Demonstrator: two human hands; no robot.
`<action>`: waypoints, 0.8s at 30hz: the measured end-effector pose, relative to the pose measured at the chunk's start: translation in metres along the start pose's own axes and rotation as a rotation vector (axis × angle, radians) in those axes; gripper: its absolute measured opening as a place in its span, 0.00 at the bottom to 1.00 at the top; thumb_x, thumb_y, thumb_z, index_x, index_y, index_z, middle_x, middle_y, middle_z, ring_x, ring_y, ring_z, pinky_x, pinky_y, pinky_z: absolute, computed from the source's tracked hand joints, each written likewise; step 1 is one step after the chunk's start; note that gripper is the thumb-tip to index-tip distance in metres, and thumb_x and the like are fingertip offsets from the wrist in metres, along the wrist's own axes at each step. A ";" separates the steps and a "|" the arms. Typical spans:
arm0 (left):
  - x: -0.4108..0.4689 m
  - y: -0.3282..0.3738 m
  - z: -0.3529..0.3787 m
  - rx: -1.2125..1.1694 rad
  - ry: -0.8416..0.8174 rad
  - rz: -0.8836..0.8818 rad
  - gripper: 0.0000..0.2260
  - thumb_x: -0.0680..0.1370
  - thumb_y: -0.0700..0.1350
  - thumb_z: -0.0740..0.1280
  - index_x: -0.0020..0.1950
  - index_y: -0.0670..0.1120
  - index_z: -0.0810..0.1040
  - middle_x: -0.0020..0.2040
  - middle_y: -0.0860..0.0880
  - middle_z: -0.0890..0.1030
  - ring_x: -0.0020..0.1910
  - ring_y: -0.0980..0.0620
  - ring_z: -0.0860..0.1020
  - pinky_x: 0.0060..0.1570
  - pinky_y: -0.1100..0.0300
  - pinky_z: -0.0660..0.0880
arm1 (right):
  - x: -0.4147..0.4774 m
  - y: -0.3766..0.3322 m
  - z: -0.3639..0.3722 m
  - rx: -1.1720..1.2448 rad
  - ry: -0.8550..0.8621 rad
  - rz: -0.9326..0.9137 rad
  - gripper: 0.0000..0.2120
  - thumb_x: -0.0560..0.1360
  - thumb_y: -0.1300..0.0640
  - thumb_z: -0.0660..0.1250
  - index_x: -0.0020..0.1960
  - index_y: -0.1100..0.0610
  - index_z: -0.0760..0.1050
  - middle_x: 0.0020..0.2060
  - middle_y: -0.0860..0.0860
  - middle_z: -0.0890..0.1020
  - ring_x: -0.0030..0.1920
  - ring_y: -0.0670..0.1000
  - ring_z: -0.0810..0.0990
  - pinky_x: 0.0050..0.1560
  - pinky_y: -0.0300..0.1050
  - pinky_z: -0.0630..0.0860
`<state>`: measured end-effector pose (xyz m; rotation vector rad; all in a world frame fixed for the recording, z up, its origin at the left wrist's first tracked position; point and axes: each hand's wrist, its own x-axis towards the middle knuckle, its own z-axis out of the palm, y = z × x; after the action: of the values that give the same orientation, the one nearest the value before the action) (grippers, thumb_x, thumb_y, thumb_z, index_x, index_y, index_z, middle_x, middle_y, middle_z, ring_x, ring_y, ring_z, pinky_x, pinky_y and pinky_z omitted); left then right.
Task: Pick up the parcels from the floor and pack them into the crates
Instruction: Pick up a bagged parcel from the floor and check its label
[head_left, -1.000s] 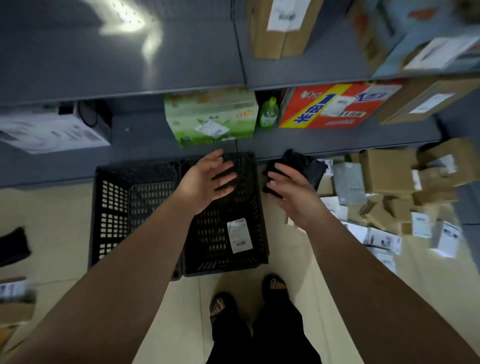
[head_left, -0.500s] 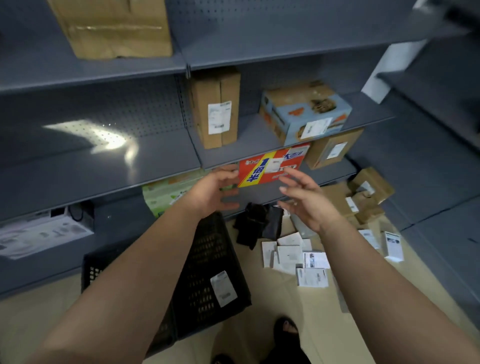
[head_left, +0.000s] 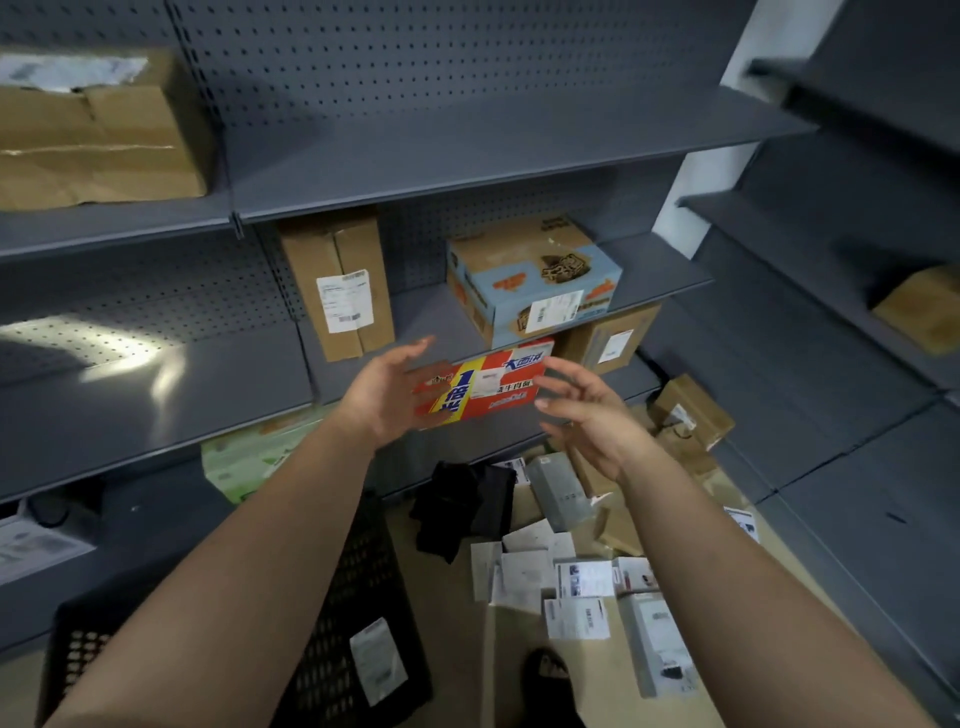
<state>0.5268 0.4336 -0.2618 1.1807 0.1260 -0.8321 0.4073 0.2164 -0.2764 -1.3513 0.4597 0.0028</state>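
- My left hand and right hand are raised apart, palms facing each other, fingers loosely spread, holding nothing.
- Beyond them a red and yellow box sits in the grey shelving.
- The parcels lie scattered on the floor to the right, below my right arm.
- The black crate stands near left, with a white label on it.
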 end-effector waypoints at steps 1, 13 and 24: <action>0.011 0.002 0.009 -0.014 0.019 0.012 0.21 0.82 0.51 0.64 0.75 0.54 0.70 0.68 0.44 0.76 0.60 0.44 0.78 0.48 0.45 0.77 | 0.012 -0.005 -0.012 0.005 -0.014 0.003 0.25 0.73 0.70 0.70 0.65 0.49 0.76 0.62 0.51 0.81 0.61 0.52 0.80 0.66 0.58 0.72; 0.122 -0.027 0.083 -0.119 0.316 0.108 0.14 0.82 0.42 0.62 0.64 0.56 0.77 0.63 0.50 0.79 0.55 0.50 0.79 0.61 0.46 0.73 | 0.141 -0.030 -0.113 -0.003 -0.203 0.065 0.26 0.75 0.69 0.69 0.68 0.50 0.73 0.62 0.51 0.80 0.62 0.51 0.80 0.62 0.53 0.78; 0.203 -0.143 0.016 -0.121 0.492 -0.073 0.16 0.82 0.38 0.57 0.61 0.56 0.77 0.64 0.51 0.79 0.67 0.47 0.75 0.64 0.45 0.72 | 0.192 0.111 -0.131 0.059 -0.102 0.276 0.22 0.75 0.69 0.70 0.60 0.46 0.77 0.60 0.52 0.80 0.58 0.50 0.81 0.54 0.47 0.78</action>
<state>0.5743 0.2989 -0.4660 1.2513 0.6174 -0.5740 0.5114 0.0694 -0.4605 -1.2150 0.5524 0.2818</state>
